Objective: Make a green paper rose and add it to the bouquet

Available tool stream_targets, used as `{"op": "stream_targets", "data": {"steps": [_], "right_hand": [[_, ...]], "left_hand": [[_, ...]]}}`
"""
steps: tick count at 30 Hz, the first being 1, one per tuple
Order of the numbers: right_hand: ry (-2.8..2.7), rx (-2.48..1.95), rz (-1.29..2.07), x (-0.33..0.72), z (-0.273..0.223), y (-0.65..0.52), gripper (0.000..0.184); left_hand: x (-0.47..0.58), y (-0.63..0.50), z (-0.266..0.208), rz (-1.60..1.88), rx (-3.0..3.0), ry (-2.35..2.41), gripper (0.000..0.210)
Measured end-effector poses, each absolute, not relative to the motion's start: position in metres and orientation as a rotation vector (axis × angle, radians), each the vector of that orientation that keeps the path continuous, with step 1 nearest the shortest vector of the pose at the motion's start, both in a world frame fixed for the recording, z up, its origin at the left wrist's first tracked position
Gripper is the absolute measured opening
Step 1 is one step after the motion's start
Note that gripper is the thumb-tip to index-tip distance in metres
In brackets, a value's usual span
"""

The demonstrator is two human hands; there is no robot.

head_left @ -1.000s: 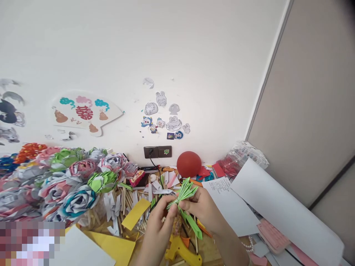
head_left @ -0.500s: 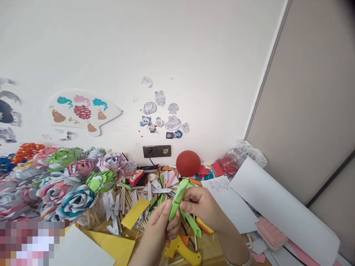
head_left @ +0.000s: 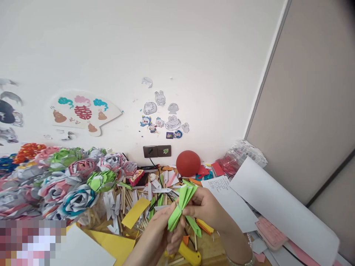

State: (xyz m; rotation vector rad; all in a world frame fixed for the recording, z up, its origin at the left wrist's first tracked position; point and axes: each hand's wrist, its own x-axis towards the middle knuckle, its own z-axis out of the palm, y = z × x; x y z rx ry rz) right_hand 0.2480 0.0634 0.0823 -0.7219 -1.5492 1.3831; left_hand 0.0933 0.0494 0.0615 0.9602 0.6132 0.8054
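A bundle of green folded paper strips [head_left: 181,203] is pinched at its middle, its ends fanning out above and below. My left hand [head_left: 163,223] grips the lower left side of it, thumb near the pinched waist. My right hand [head_left: 206,207] is closed on the other side, thumb and fingers at the waist and upper folds. Just under my right hand lies another green paper strip [head_left: 194,226]. Below my hands a yellow tool, apparently a glue gun [head_left: 190,255], rests on the table, partly covered by my left hand.
Paper flowers [head_left: 77,199] are heaped at the left. Wooden sticks and folded white strips litter the middle, with a yellow paper piece [head_left: 135,213] on top. Behind stands a red balloon [head_left: 188,163]. At the right are a written sheet [head_left: 222,195], a white paper roll [head_left: 285,210] and a pink keyboard [head_left: 271,232].
The green paper bundle has turned and its folds now spread out like a bow, where before it was held as a narrow stack. Both hands have shifted slightly around it.
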Motion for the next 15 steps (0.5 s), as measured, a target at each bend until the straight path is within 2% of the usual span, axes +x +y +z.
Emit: {"op": "stream_targets", "data": {"steps": [3, 5, 9, 15], "right_hand": [[-1.498, -0.800, 1.311, 0.243, 0.082, 0.066, 0.024], [-1.458, -0.831, 1.256, 0.239, 0.081, 0.068, 0.024], [-1.444, -0.897, 1.177, 0.238, 0.084, 0.066, 0.026], [-1.568, -0.903, 1.171, 0.250, 0.086, 0.064, 0.019]], "left_hand": [[0.092, 0.053, 0.064, 1.158, 1.264, 0.945, 0.037], [0.092, 0.054, 0.063, 1.260, 1.481, 1.088, 0.035], [0.095, 0.055, 0.060, 1.253, 1.732, 1.217, 0.029], [0.099, 0.051, 0.059, 1.174, 1.407, 0.910, 0.045]]}}
